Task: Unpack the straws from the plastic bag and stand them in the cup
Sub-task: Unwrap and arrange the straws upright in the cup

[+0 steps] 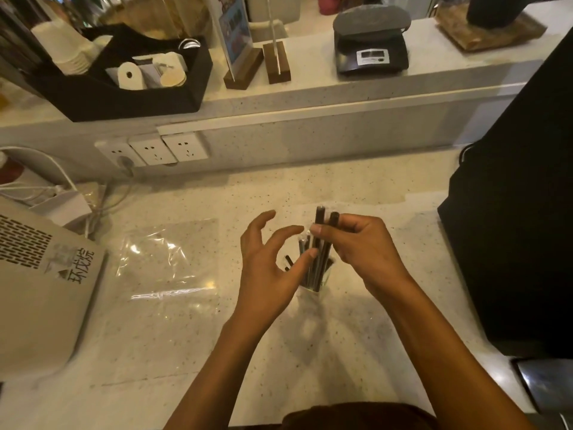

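The right hand [362,246] pinched a bunch of dark wrapped straws [317,252] near their upper ends, its fingers [317,228] clenched around them, their lower ends already down in the clear cup [311,285] on the speckled worktop [341,336]. The left hand [266,268] hovered just beside the bunch, fingers spread and released, one fingertip touching the straws. The emptied plastic bag [167,268] lay flat to the left. The straws looked light, thin and fairly stiff, with slick wrappers that could slip, so holding near the top seemed sensible. Their long axis stood almost upright, tips leaning slightly away from the person.
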